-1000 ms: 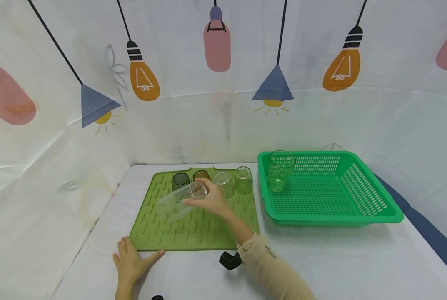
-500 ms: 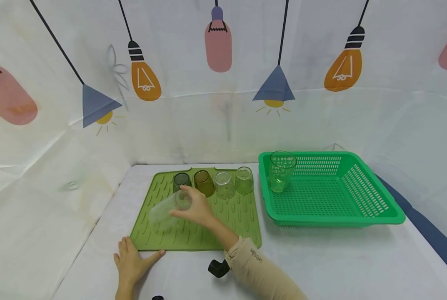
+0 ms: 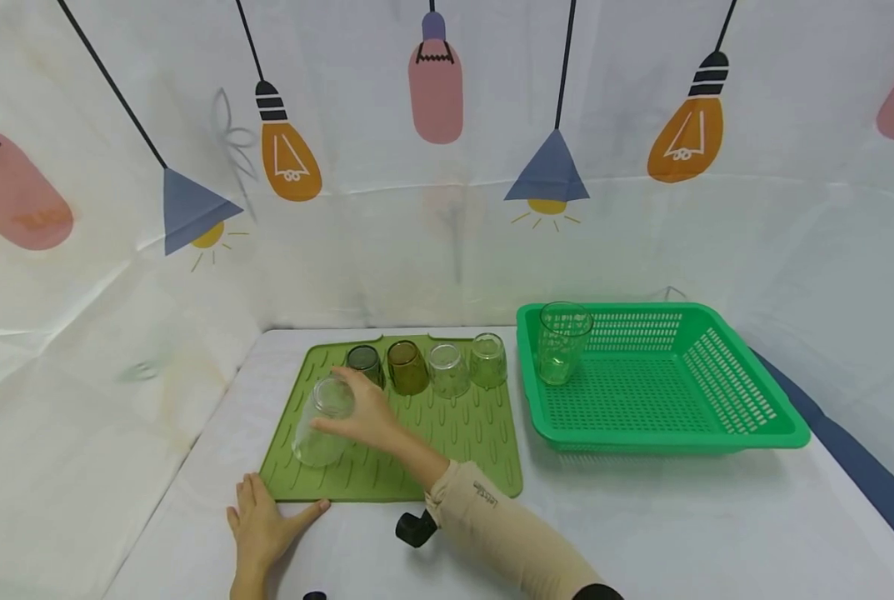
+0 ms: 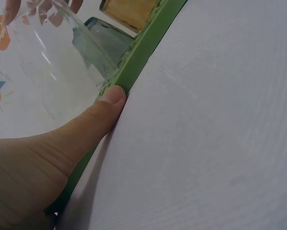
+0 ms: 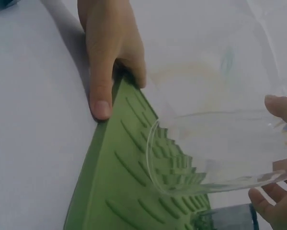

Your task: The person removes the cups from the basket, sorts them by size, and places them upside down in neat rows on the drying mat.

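Observation:
My right hand (image 3: 367,417) grips a large clear drinking glass (image 3: 319,437) near its base. The glass is upside down and slightly tilted, its mouth low over the left part of a green drying mat (image 3: 432,458). In the right wrist view its rim (image 5: 155,158) is close over the ridged mat. My left hand (image 3: 262,523) rests at the mat's front left corner, fingers extended, thumb (image 4: 97,115) along the front edge. Across the back of the mat, a grey glass (image 3: 364,360), an amber glass (image 3: 407,368), a clear glass (image 3: 449,372) and a pale green glass (image 3: 488,361) stand upside down.
Right of the mat sits a green plastic basket (image 3: 671,442) with a tall clear glass (image 3: 562,346) upright in its left end. A white cloth wall (image 3: 387,250) with printed lamps rises behind the table. A black object (image 3: 417,528) shows below my right forearm.
My right hand has carried the large glass left and toward me, turning it from strongly tilted to nearly upright with its mouth down. My left hand has stayed put.

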`<state>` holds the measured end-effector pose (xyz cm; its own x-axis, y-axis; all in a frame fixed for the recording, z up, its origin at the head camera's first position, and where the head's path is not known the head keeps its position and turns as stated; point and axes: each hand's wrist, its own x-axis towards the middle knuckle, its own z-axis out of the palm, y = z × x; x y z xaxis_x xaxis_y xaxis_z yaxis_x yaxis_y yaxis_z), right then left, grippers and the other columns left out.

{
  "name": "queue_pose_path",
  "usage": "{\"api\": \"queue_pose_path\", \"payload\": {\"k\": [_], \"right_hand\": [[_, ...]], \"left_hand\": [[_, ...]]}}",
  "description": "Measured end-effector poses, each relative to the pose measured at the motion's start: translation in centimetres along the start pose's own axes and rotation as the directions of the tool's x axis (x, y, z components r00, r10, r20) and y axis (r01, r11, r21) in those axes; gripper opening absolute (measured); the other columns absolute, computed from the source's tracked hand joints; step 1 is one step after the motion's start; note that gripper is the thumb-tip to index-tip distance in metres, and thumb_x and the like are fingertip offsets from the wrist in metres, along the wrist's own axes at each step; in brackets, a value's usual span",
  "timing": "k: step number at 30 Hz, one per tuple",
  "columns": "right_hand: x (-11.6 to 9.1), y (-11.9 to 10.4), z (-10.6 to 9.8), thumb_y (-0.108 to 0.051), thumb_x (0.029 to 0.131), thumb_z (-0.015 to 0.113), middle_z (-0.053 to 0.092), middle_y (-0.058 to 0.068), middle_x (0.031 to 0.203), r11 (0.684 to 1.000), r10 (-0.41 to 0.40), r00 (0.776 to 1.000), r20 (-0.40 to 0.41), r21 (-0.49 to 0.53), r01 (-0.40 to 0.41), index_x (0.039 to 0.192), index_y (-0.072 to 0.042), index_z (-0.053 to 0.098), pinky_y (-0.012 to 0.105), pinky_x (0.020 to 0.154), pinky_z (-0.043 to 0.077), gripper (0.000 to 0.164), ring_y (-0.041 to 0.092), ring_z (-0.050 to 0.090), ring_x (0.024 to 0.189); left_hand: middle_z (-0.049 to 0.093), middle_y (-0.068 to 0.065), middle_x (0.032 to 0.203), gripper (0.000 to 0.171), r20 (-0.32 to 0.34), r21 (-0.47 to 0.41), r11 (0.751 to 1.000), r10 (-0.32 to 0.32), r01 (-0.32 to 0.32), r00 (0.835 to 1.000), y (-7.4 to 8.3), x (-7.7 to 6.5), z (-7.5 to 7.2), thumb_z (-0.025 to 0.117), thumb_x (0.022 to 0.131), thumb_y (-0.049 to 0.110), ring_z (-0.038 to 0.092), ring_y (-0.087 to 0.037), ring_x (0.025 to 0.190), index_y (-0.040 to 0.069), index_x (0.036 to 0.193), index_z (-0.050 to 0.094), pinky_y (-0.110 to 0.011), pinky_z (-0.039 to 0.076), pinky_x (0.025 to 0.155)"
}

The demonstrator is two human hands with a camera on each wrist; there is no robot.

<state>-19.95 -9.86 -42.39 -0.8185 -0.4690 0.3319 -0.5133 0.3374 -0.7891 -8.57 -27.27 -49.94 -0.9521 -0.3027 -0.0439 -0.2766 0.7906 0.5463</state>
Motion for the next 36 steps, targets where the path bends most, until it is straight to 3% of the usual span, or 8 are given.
{"api": "queue_pose_path", "payload": {"k": [6, 14, 21, 28, 36], "right_hand": [[0.9, -0.2, 2.1, -0.029, 0.071, 0.083, 0.058, 0.007, 0.124, 0.986, 0.084, 0.996, -0.032, 0.15, -0.078, 0.137, -0.011, 0.044, 0.02, 0.084, 0.048, 0.079, 0.013, 0.058, 0.106], [1.5, -0.7, 3.8, -0.032, 0.07, 0.083, 0.059, 0.003, 0.12, 1.0, -0.008, 1.0, -0.012, 0.016, 0.008, 0.133, -0.009, 0.047, 0.019, 0.09, 0.045, 0.077, 0.009, 0.056, 0.107], [0.8, 0.3, 4.2, -0.031, 0.069, 0.084, 0.058, 0.001, 0.123, 0.999, 0.046, 0.997, 0.06, 0.023, -0.048, 0.136, -0.01, 0.046, 0.022, 0.092, 0.044, 0.08, 0.009, 0.054, 0.11], [0.0, 1.1, 3.6, -0.03, 0.073, 0.081, 0.049, 0.009, 0.138, 0.998, 0.06, 0.99, 0.129, -0.035, -0.056, 0.142, -0.004, 0.037, 0.031, 0.101, 0.042, 0.086, 0.02, 0.048, 0.124], [-1.5, 0.6, -0.2, -0.032, 0.08, 0.075, 0.046, 0.013, 0.139, 0.991, 0.121, 0.975, 0.186, -0.073, -0.109, 0.146, -0.002, 0.029, 0.033, 0.099, 0.045, 0.086, 0.024, 0.046, 0.126]], "left_hand": [[0.0, -0.048, 0.141, 0.132, -0.011, 0.001, 1.0, 0.009, -0.008, 1.0, -0.1, 0.0, 0.0, 0.08, 0.065, 0.049, -0.001, -0.058, 0.133, -0.026, 0.136, -0.002, -0.071, -0.005, 0.104], [0.006, -0.049, 0.14, 0.129, -0.048, -0.003, 0.999, 0.049, -0.05, 0.998, 0.1, 0.3, 0.2, 0.081, 0.064, 0.047, 0.003, -0.059, 0.132, -0.026, 0.136, 0.003, -0.073, -0.001, 0.103], [0.002, -0.048, 0.141, 0.131, -0.021, -0.006, 1.0, 0.018, -0.018, 1.0, 0.0, -0.1, 0.1, 0.08, 0.065, 0.048, 0.0, -0.059, 0.133, -0.026, 0.136, -0.001, -0.072, -0.004, 0.104], [0.003, -0.049, 0.14, 0.13, -0.029, -0.004, 1.0, 0.024, -0.025, 0.999, 0.0, -0.1, 0.2, 0.08, 0.065, 0.047, 0.001, -0.059, 0.132, -0.027, 0.136, 0.0, -0.072, -0.003, 0.103], [0.006, -0.049, 0.139, 0.129, -0.055, 0.0, 0.999, 0.033, -0.033, 0.998, 0.0, -0.1, 0.3, 0.082, 0.063, 0.045, 0.004, -0.06, 0.131, -0.026, 0.136, 0.002, -0.073, -0.001, 0.103]]}}
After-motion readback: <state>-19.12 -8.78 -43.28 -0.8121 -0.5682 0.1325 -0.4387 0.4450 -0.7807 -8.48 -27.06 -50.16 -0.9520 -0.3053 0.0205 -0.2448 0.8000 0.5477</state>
